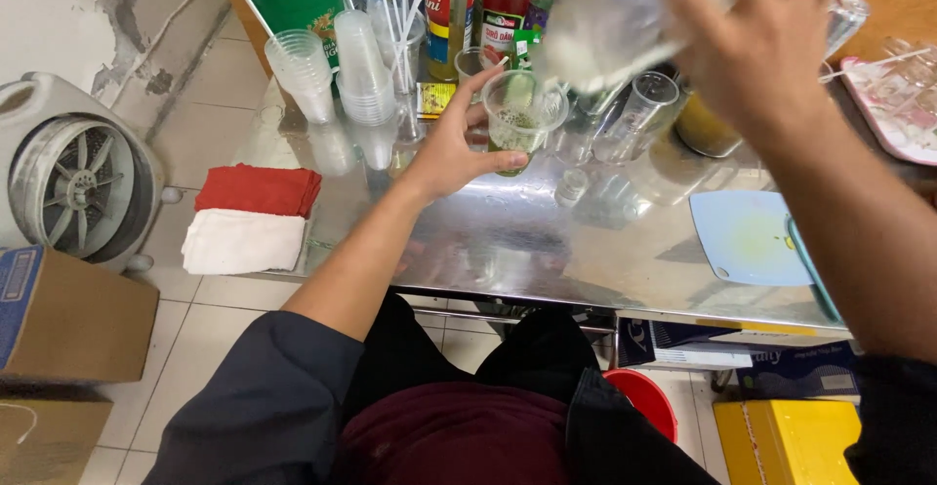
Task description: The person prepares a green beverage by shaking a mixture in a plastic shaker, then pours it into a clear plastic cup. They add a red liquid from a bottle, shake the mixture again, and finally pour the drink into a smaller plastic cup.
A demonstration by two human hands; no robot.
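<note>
A drinks stall: steel worktop point(508, 241), stacked plastic cups point(361, 65) and syrup bottles point(506, 2) at twelve o'clock.

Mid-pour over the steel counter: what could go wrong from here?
1. The right hand tips a blurred clear container fast over the plastic cup; the stream may miss the rim and spill on the steel counter.
2. The left hand grips the thin cup by its side only; squeezing could buckle it.
3. Measuring glasses stand close beside the cup; either arm might knock them over.
</note>
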